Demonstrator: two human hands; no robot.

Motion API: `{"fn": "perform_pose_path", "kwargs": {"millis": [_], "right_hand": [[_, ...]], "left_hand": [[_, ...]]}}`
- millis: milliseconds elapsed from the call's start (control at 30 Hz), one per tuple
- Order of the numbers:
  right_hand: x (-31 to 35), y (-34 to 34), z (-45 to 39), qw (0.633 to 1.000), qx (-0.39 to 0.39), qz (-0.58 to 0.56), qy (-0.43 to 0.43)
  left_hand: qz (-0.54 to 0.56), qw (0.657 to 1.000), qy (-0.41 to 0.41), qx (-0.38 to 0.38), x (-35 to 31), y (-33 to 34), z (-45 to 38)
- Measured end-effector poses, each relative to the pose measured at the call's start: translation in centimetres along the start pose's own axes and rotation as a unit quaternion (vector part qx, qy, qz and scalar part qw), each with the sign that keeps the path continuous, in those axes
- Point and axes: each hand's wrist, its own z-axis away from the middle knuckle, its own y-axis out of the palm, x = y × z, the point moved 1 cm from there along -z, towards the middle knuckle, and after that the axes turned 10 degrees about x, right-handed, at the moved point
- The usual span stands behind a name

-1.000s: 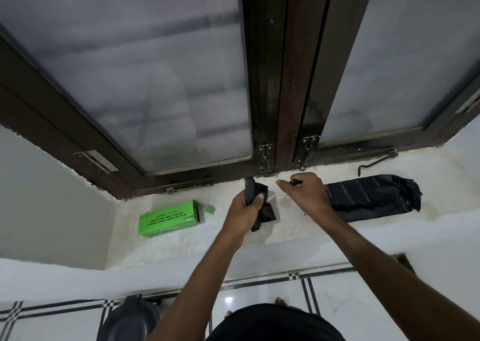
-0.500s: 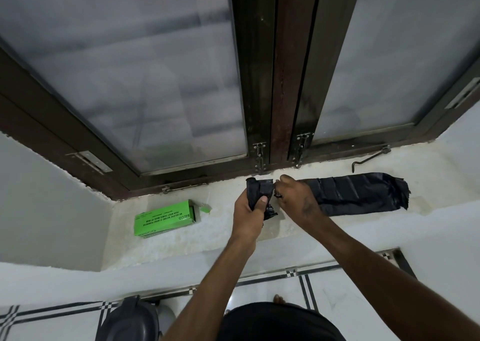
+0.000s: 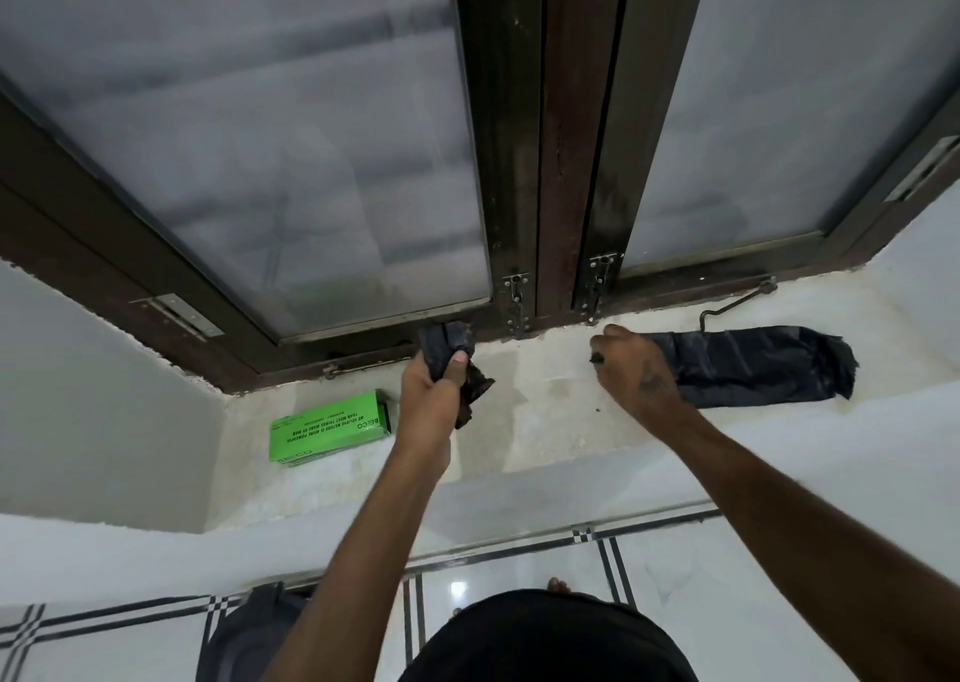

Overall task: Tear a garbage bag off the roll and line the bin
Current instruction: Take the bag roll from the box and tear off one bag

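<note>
My left hand (image 3: pixel 434 395) is closed around a small black roll of garbage bags (image 3: pixel 449 348), held upright over the white window sill (image 3: pixel 545 411). A ragged black end hangs below my fist. My right hand (image 3: pixel 636 369) is a little way to the right, fingers closed on the left end of a flat black garbage bag (image 3: pixel 753 367) that lies stretched along the sill. There is a gap of bare sill between the roll and the bag. The dark grey bin (image 3: pixel 244 634) stands on the floor at the bottom left, partly hidden by my left arm.
A green box (image 3: pixel 330 426) lies on the sill left of my left hand. Behind the sill is a dark-framed window (image 3: pixel 550 161) with latches and a metal stay hook (image 3: pixel 737 304). White tiled floor with black lines lies below.
My hands were together at the roll half a second ago. They are now apart, the left with the roll, the right with the bag's end, and the two black pieces no longer touch.
</note>
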Motion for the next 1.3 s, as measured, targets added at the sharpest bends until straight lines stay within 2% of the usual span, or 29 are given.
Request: {"fn": "perform_pose_path", "kwargs": {"millis": [133, 267, 333, 400, 467, 533, 567, 600, 667, 733, 800, 833, 1033, 1133, 1300], "right_hand": [[2.5, -0.1, 0.0, 0.998, -0.059, 0.008, -0.01], [3.2, 0.0, 0.3, 0.999, 0.011, 0.027, -0.016], [3.3, -0.5, 0.8, 1.0, 0.025, 0.004, -0.005], [3.7, -1.4, 1.7, 0.998, -0.022, -0.052, 0.006], [4.7, -2.6, 2.9, 0.983, -0.093, -0.158, 0.012], [6.2, -3.2, 4.1, 0.949, -0.128, -0.289, 0.006], [7.2, -3.3, 4.6, 0.929, -0.114, -0.352, 0.004], [8.1, -3.0, 5.0, 0.908, -0.079, -0.411, 0.006], [9.7, -1.9, 5.5, 0.852, 0.049, -0.52, 0.024], [11.0, -0.8, 5.7, 0.768, 0.172, -0.616, 0.04], [12.0, -0.1, 5.6, 0.693, 0.228, -0.683, 0.032], [12.5, 0.0, 5.6, 0.679, 0.232, -0.696, 0.023], [14.1, -0.7, 4.0, 0.694, 0.164, -0.7, -0.015], [14.1, -0.5, 3.3, 0.694, 0.176, -0.698, -0.025], [14.6, -0.2, 2.7, 0.673, 0.193, -0.714, 0.01]], "left_hand": [[0.062, 0.996, -0.063, 0.033, 0.1, 1.0, 0.1], [0.08, 0.985, -0.128, 0.082, 0.8, 1.5, 1.0], [0.07, 0.985, -0.131, 0.086, 1.0, 1.1, 1.1], [0.06, 0.989, -0.106, 0.079, 1.2, 0.5, 1.2], [0.053, 0.994, -0.08, 0.055, 1.1, -0.2, 1.0], [0.067, 0.995, -0.069, 0.029, 1.1, -0.8, 0.8], [0.08, 0.994, -0.067, 0.022, 1.0, -1.1, 0.8], [0.092, 0.993, -0.065, 0.02, 0.8, -1.3, 0.8], [0.122, 0.99, -0.058, 0.031, 0.5, -1.8, 0.9], [0.158, 0.986, -0.044, 0.041, 0.3, -2.5, 1.1], [0.183, 0.982, -0.041, 0.039, 0.2, -3.4, 1.2], [0.188, 0.981, -0.042, 0.038, 0.2, -3.8, 1.3], [0.141, 0.99, -0.008, 0.026, 0.4, -7.2, 1.9], [0.074, 0.996, 0.016, 0.039, 0.7, -9.5, 2.1], [-0.066, 0.996, 0.02, 0.061, 0.6, -11.8, 2.7]]}}
